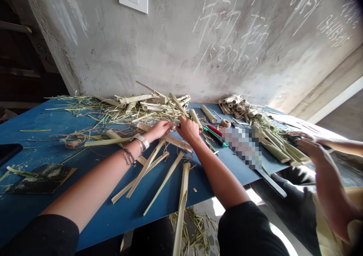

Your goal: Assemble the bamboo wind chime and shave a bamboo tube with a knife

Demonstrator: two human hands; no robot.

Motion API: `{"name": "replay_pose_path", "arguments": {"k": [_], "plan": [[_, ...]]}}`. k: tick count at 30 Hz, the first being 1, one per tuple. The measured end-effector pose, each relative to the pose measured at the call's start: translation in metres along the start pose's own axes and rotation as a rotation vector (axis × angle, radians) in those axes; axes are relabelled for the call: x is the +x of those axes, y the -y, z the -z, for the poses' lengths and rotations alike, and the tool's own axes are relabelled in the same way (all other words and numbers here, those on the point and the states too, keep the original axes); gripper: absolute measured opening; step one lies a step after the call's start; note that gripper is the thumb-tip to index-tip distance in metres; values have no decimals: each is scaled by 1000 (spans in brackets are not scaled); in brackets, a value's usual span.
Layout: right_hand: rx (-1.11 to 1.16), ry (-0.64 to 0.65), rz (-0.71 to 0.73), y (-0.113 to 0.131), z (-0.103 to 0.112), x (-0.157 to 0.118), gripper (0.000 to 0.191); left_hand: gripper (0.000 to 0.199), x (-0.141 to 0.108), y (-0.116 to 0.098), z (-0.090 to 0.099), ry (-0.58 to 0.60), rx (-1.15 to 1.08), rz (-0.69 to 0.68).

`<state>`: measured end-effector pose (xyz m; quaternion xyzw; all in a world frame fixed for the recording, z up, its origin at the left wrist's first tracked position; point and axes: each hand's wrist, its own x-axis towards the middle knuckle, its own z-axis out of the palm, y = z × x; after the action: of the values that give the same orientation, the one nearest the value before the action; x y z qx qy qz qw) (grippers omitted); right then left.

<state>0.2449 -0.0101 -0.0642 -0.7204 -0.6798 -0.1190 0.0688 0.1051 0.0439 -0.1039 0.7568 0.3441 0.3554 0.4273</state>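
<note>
My left hand (162, 130), with a watch and bracelets at the wrist, is closed over the middle of the blue table, near the end of a split bamboo piece (178, 143). Close beside it on the right, my right hand (187, 129) is closed too, its fingertips bent down toward the left hand. What either hand pinches is too small to make out. Below them several split bamboo strips (147, 169) fan toward the front edge, some with thin twine at their upper ends. A longer bamboo piece (183, 195) sticks out past the edge.
Bamboo pieces and shavings (136, 106) pile along the wall. Right of my hands lie green and red tools (215, 131), a twine ball (225, 123) and a partly blurred long blade (269, 180). Another person's hands (307, 144) are near bamboo tubes (276, 148). A dark board (42, 178) is left.
</note>
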Motion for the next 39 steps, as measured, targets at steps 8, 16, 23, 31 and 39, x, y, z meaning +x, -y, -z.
{"name": "replay_pose_path", "arguments": {"k": [8, 16, 23, 31, 39], "plan": [[6, -17, 2, -1, -2, 1, 29, 39, -2, -4, 0, 20, 11, -9], [15, -4, -2, -4, -4, 3, 31, 45, -1, -2, 1, 29, 57, -39], [-23, -16, -14, -5, -6, 3, 27, 46, 0, 1, 0, -9, 144, -77], [-24, -32, -28, -4, -8, 5, 25, 39, -7, -2, -4, -88, 289, -116], [-15, -10, -33, -5, -6, 4, 28, 33, -7, -4, -5, -160, 316, -129]]}}
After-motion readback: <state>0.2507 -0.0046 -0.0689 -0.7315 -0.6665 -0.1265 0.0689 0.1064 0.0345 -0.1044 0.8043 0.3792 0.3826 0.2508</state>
